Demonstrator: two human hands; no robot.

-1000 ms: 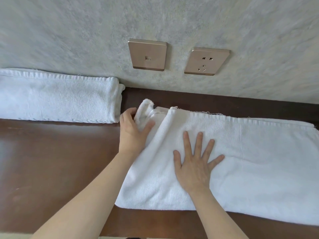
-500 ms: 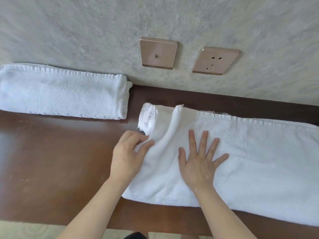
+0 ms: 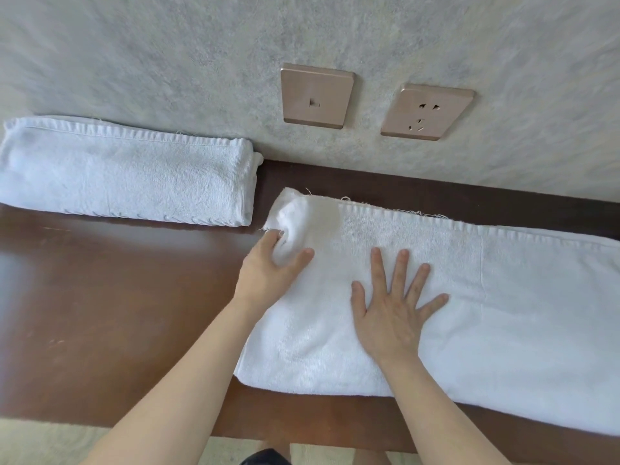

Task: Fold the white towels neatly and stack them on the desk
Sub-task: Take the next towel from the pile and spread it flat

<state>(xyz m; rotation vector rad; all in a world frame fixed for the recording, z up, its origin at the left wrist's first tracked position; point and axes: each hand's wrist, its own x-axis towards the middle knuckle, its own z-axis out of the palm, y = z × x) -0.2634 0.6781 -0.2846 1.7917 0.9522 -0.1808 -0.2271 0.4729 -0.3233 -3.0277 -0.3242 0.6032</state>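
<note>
A long white towel [image 3: 486, 313] lies folded lengthwise across the dark wooden desk [image 3: 110, 297], running off the right edge of view. My left hand [image 3: 268, 266] pinches a bunched fold at the towel's left end between thumb and fingers. My right hand [image 3: 392, 307] presses flat on the towel with fingers spread, just right of the left hand. A second white towel [image 3: 127, 176], folded into a thick strip, lies at the back left against the wall.
A grey textured wall rises behind the desk, carrying a bronze switch plate [image 3: 317, 95] and a bronze power socket [image 3: 426, 112]. Bare desk surface stretches to the left of my hands. The desk's front edge and pale floor show at the bottom.
My left hand has slid toward me along the towel's left edge and pulled it left, flattening the raised crease there. My right hand has stayed pressed flat in about the same place.
</note>
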